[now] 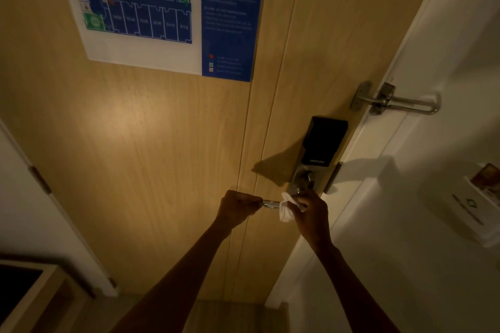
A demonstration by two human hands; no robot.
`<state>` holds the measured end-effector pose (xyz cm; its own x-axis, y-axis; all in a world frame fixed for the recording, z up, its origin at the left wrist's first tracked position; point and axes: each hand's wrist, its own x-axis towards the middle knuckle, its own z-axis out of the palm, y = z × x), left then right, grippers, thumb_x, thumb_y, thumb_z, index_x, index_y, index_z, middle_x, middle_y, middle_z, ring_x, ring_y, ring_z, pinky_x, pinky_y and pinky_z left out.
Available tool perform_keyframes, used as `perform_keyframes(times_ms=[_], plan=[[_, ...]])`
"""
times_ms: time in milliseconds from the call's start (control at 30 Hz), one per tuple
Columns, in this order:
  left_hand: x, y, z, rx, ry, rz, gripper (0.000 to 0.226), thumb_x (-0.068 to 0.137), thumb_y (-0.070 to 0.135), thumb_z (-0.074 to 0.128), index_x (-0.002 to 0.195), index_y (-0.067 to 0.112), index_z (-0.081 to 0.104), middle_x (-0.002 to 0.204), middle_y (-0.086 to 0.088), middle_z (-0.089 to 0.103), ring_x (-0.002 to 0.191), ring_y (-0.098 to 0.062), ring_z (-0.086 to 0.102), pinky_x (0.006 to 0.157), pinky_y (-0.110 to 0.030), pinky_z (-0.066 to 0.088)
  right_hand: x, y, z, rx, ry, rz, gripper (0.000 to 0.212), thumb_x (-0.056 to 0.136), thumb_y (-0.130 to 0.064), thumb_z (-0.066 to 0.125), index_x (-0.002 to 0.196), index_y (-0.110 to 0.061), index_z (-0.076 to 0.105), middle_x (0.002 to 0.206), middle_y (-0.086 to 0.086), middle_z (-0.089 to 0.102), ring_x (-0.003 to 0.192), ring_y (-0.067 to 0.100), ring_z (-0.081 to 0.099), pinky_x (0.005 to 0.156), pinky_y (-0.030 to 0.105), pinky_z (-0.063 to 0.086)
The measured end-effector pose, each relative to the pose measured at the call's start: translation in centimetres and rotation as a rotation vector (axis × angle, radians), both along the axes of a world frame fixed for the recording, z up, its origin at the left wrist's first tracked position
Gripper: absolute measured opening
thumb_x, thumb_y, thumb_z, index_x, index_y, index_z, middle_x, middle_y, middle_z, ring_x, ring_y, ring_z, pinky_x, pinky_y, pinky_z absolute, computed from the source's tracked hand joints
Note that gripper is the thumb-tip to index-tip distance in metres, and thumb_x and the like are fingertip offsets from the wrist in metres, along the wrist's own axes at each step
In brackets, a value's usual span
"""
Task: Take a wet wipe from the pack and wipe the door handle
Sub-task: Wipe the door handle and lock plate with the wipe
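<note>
A metal lever door handle (269,204) sticks out leftward from the lock plate on a light wooden door (151,157). My left hand (238,207) grips the free end of the handle. My right hand (311,209) holds a crumpled white wet wipe (286,208) pressed against the handle near its base. The wipe hangs a little below the lever. No pack of wipes is in view.
A black smart lock box (326,143) sits above the handle. A metal swing-bar guard (395,101) bridges door and white frame (378,143). A blue floor plan (162,8) hangs on the door. A card holder (479,197) is on the right wall; a hinge (40,180) at left.
</note>
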<state>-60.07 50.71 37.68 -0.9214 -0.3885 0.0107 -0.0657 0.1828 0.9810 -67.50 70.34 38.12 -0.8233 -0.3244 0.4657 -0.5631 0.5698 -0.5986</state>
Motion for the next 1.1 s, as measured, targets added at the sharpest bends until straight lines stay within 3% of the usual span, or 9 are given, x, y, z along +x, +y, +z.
perform_keyframes(times_ms=[133, 267, 333, 467, 700, 867, 1100], plan=[[0.1, 0.2, -0.1, 0.026, 0.0, 0.007, 0.011, 0.077, 0.011, 0.076, 0.081, 0.021, 0.077, 0.077, -0.014, 0.075, 0.075, -0.032, 0.072, 0.076, -0.047, 0.06, 1.7, -1.5, -0.1, 0.007, 0.047, 0.074, 0.024, 0.08, -0.02, 0.075, 0.102, -0.011, 0.072, 0.102, 0.004, 0.069, 0.095, 0.008, 0.06, 0.08, 0.008, 0.042], [0.1, 0.0, 0.0, 0.007, 0.027, -0.033, 0.014, 0.076, 0.009, 0.075, 0.079, 0.022, 0.076, 0.076, -0.016, 0.074, 0.071, -0.031, 0.071, 0.074, -0.045, 0.06, 0.9, 0.0, 0.1, 0.046, 0.049, 0.103, 0.027, 0.079, -0.015, 0.077, 0.105, -0.011, 0.071, 0.108, 0.005, 0.07, 0.102, 0.018, 0.065, 0.086, 0.029, 0.055], [0.0, -0.1, 0.1, 0.03, 0.031, -0.04, 0.015, 0.076, 0.006, 0.075, 0.078, 0.022, 0.076, 0.073, -0.014, 0.074, 0.067, -0.027, 0.07, 0.07, -0.041, 0.059, 0.5, 0.3, 0.3, 0.039, 0.051, 0.091, 0.027, 0.079, -0.016, 0.076, 0.105, -0.011, 0.072, 0.109, 0.005, 0.07, 0.101, 0.018, 0.065, 0.085, 0.03, 0.055], [0.0, -0.1, -0.1, 0.176, 0.035, -0.059, 0.012, 0.078, -0.007, 0.068, 0.089, -0.004, 0.073, 0.062, 0.0, 0.073, 0.057, -0.012, 0.068, 0.058, -0.021, 0.057, 1.2, -0.7, 0.1, 0.018, 0.032, 0.108, 0.028, 0.08, -0.024, 0.075, 0.107, -0.015, 0.07, 0.107, 0.001, 0.069, 0.1, 0.011, 0.063, 0.083, 0.015, 0.047], [-0.3, -0.3, -0.1, 0.169, 0.017, -0.062, 0.016, 0.077, -0.001, 0.072, 0.078, 0.014, 0.077, 0.069, -0.006, 0.073, 0.064, -0.021, 0.068, 0.067, -0.032, 0.058, 1.1, 0.2, -0.1, 0.032, 0.065, 0.127, 0.029, 0.077, -0.022, 0.077, 0.104, -0.013, 0.07, 0.109, 0.001, 0.069, 0.103, 0.012, 0.063, 0.087, 0.029, 0.056], [-0.4, -0.5, -0.4, 0.194, 0.052, -0.099, 0.013, 0.08, -0.007, 0.066, 0.092, -0.007, 0.072, 0.064, 0.001, 0.073, 0.058, -0.012, 0.069, 0.06, -0.022, 0.057, 1.1, -0.4, -0.2, 0.045, 0.048, 0.136, 0.029, 0.078, -0.024, 0.077, 0.105, -0.015, 0.07, 0.106, 0.0, 0.069, 0.1, 0.011, 0.064, 0.085, 0.025, 0.056], [-0.3, -1.1, 0.0, 0.195, 0.025, -0.162, 0.018, 0.079, -0.005, 0.068, 0.082, 0.011, 0.077, 0.069, -0.004, 0.073, 0.06, -0.017, 0.068, 0.058, -0.023, 0.057, 1.2, -0.7, 0.3, -0.015, 0.034, 0.074, 0.028, 0.079, -0.021, 0.077, 0.105, -0.011, 0.071, 0.109, 0.003, 0.07, 0.099, 0.008, 0.061, 0.083, 0.01, 0.042]])
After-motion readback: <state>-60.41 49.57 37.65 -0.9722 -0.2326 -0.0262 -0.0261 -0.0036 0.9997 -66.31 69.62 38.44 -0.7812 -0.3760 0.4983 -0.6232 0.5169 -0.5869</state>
